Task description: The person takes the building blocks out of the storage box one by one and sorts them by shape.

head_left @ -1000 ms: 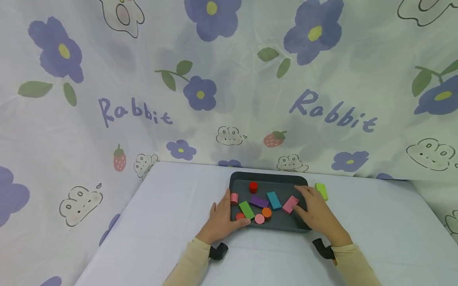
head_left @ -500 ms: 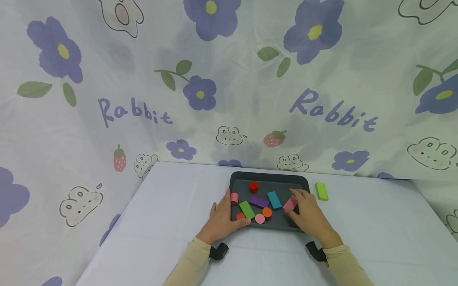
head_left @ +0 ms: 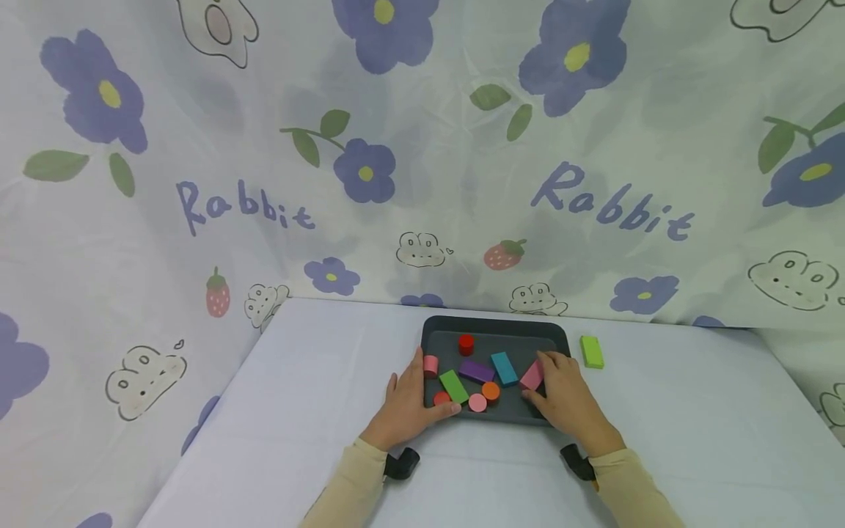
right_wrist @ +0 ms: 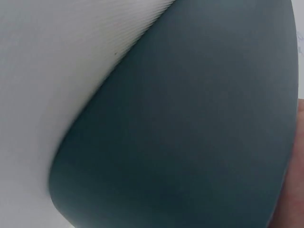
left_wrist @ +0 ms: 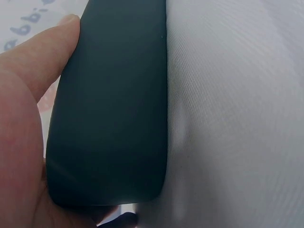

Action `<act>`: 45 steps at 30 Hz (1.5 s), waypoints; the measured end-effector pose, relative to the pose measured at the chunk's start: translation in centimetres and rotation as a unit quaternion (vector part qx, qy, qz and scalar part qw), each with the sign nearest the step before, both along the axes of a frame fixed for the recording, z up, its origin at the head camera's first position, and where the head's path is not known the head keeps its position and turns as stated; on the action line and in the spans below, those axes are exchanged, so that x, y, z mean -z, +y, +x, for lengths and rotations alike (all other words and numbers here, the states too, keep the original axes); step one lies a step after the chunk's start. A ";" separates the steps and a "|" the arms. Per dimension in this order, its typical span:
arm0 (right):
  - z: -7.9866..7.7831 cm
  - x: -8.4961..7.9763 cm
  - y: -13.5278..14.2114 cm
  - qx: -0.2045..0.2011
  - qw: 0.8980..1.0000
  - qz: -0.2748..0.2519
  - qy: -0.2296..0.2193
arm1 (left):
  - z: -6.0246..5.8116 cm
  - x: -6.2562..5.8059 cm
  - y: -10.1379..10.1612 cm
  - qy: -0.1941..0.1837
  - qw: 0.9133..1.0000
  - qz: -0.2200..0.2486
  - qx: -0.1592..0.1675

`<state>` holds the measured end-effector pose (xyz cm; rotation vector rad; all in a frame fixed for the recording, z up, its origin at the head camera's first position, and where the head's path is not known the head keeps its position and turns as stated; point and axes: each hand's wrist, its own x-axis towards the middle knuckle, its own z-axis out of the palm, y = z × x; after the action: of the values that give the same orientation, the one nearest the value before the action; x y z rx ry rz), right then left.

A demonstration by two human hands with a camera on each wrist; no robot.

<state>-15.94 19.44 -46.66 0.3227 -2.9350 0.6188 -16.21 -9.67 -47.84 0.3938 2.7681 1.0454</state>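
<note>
A dark grey tray (head_left: 496,325) holds several coloured wooden blocks. My left hand (head_left: 405,407) grips its front left corner, with the thumb across the front rim and the fingers along the left side. In the left wrist view the thumb tip lies on the edge of the tray (left_wrist: 109,109). My right hand (head_left: 568,392) reaches over the tray's right side. Its thumb and fingers stand on either side of a pink rectangular block (head_left: 531,375) and appear to pinch it. From the right wrist only the tray's outer wall (right_wrist: 190,118) and a sliver of hand show.
Inside the tray lie a blue block (head_left: 505,369), a purple block (head_left: 477,371), a green block (head_left: 454,386), a red cylinder (head_left: 466,345), an orange cylinder (head_left: 491,392) and pink and red cylinders. A lime block (head_left: 592,352) lies on the white table, right of the tray.
My right hand has moved left and closed in around the pink block, uncovering more of the lime block. The left hand has stayed on the tray's corner.
</note>
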 end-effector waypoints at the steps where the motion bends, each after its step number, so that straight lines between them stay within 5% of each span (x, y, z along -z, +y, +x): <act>1: 0.0 0.0 0.0 0.000 1.000 0.002 0.000 | 0.0 0.0 0.0 0.000 1.000 0.000 0.000; 21: 0.2 0.1 -0.1 0.013 0.998 0.061 -0.007 | 0.0 0.0 0.0 0.002 1.000 0.003 0.000; 45: 0.0 -0.2 0.2 -0.004 1.000 0.021 0.002 | -0.1 0.1 0.0 0.000 1.000 0.002 -0.003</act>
<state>-15.95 19.64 -46.48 0.3398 -2.9480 0.5584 -16.26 -9.71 -47.94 0.3854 2.7703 1.0520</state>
